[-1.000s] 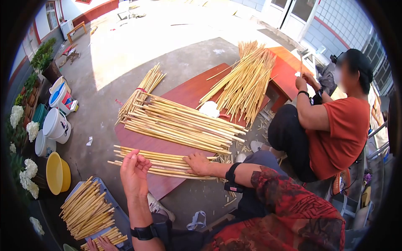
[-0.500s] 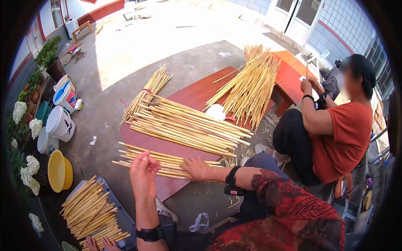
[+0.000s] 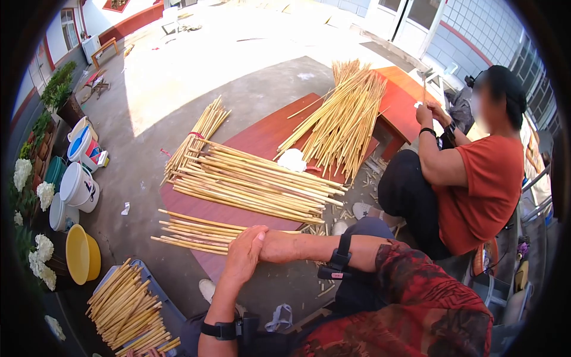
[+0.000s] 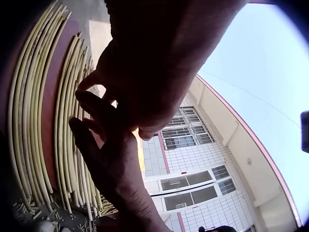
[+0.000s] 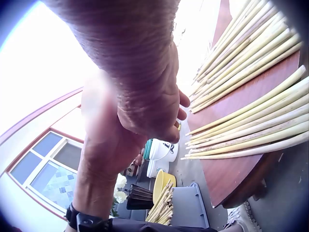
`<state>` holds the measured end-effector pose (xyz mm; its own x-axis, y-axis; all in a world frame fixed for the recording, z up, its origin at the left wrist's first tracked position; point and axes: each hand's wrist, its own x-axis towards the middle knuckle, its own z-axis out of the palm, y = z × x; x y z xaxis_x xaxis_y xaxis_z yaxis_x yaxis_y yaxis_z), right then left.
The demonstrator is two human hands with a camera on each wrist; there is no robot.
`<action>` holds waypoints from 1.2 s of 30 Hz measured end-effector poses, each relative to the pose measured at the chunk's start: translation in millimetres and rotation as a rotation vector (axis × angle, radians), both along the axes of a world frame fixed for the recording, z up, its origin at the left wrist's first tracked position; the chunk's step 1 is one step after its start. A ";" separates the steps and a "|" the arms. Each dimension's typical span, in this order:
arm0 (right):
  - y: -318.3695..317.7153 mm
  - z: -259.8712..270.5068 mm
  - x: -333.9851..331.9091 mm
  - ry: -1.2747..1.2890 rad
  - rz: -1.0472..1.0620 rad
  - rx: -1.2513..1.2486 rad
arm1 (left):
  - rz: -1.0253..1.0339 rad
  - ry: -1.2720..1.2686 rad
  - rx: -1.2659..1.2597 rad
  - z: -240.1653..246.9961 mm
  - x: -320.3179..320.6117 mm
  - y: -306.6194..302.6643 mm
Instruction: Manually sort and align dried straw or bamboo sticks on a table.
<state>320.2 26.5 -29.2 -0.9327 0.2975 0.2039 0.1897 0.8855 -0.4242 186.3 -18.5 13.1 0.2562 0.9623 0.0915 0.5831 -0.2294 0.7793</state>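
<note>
Several pale peeled sticks (image 3: 190,234) lie side by side on the reddish board (image 3: 214,262), left of the hands. My left hand (image 3: 242,253) touches my right hand (image 3: 272,246) around its back and wrist, above the board's near edge. In the left wrist view, the left hand (image 4: 149,72) comes from above and meets the right hand (image 4: 120,164), whose fingers are spread and slightly bent. The right wrist view has the right hand (image 5: 149,101) overlapping the left hand (image 5: 108,145), with sticks (image 5: 251,128) beside them. Neither hand holds a stick; some left fingers are hidden.
A wider layer of sticks (image 3: 256,181) and a tied bundle (image 3: 199,137) lie beyond; a loose pile (image 3: 348,116) stands farther back. Left are buckets (image 3: 78,185), a yellow basin (image 3: 83,254) and a blue tray (image 3: 169,303) with sticks. A person in orange (image 3: 482,190) sits right.
My left hand has moved right from above the stick ends to my right hand. The right hand has come off the near sticks and drawn slightly back toward me.
</note>
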 end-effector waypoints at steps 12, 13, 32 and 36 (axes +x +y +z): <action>45.6 -17.3 57.8 -0.597 -0.562 -0.092 | 0.409 -0.364 -0.165 15.6 -51.1 11.3; 46.7 -22.2 61.2 -0.601 -0.568 -0.095 | 0.454 -0.527 -0.286 25.1 -53.9 8.5; 52.4 -60.4 48.1 -0.545 -0.707 0.067 | 0.489 -0.983 -0.317 27.3 -63.8 1.7; 52.2 -74.2 47.4 -0.524 -0.673 0.157 | 0.468 -0.955 -0.349 27.6 -59.5 -1.0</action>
